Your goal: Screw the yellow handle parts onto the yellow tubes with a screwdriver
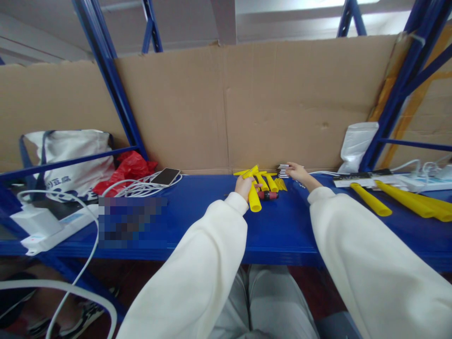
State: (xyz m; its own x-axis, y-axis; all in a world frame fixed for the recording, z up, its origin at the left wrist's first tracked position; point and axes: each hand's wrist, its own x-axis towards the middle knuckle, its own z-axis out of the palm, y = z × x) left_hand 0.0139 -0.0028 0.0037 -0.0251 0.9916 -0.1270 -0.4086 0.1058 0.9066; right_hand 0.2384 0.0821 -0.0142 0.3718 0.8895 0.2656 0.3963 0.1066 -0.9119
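Observation:
My left hand [243, 187] is closed around a yellow tapered tube [254, 201], whose wide open end points toward me. Just beyond it, several more yellow tubes [271, 182] lie in a loose pile. A dark red and black tool, perhaps a screwdriver [267, 195], rests beside that pile, partly hidden by the held tube. My right hand [298, 173] reaches to the back of the bench, fingers pinched together at a small stack of white and dark pieces [283, 170]. Whatever sits between those fingertips is too small to make out.
More yellow tubes [370, 199] lie at the right, near a power strip [432, 182]. A white pouch [357, 146] leans on the cardboard wall [282, 103]. Left are a phone [165, 176], coiled white cables [141, 188], a red plastic bag [129, 169] and a tote bag [70, 162].

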